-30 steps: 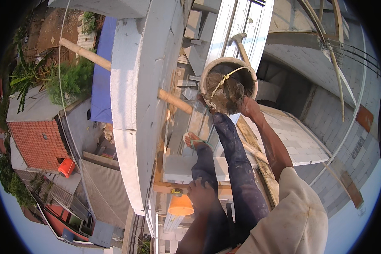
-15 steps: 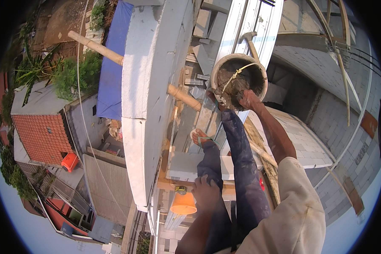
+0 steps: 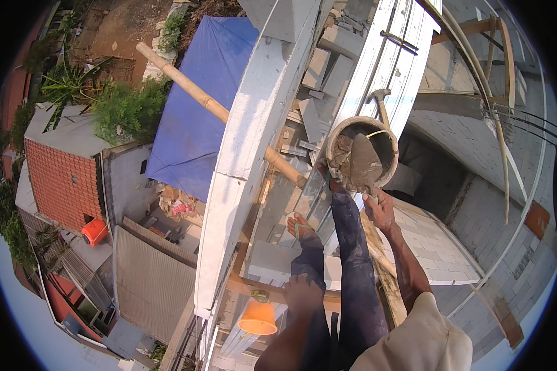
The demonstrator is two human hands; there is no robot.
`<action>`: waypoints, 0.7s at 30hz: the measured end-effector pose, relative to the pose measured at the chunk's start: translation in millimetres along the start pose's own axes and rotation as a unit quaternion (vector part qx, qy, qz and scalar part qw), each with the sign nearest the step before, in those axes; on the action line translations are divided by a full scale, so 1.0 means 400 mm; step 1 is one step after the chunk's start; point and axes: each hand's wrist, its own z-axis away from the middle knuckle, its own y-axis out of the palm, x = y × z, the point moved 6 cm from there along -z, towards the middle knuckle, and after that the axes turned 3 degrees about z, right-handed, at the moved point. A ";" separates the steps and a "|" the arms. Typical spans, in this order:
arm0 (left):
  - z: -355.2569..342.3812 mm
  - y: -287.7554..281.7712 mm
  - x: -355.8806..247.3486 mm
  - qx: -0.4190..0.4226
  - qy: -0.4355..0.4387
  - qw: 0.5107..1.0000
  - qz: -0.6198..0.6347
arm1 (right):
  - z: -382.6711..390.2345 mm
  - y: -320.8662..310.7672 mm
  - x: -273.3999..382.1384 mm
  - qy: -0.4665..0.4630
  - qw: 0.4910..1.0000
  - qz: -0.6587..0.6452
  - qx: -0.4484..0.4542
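A round bucket [image 3: 393, 147] of wet grey mortar [image 3: 342, 156] stands at the upper right of centre, just beyond my feet. My right hand [image 3: 380, 210] is closed at its near rim, gripping a trowel [image 3: 365, 159] whose mortar-coated blade points into the bucket; the handle is mostly hidden by my fingers. My left hand [image 3: 303, 295] rests on my bent left leg, fingers apart, with nothing in it. A hammer [image 3: 382, 105] lies against the bucket's far side.
Left of me runs a pale block wall [image 3: 229, 204], crossed by a bamboo pole [image 3: 192, 89], with a drop to roofs and a blue tarp [image 3: 198, 105] beyond. Metal channels [image 3: 390, 62] stretch ahead. An orange container [image 3: 258, 318] and a tape measure [image 3: 260, 296] are near my left leg.
My right hand has drawn back from inside the bucket to its near rim, and the trowel blade now shows. The view has shifted; my left hand stays on my leg.
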 end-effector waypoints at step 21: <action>0.023 0.038 0.064 -0.002 -0.028 0.997 0.071 | -0.042 0.238 0.338 -0.428 0.781 0.451 -0.061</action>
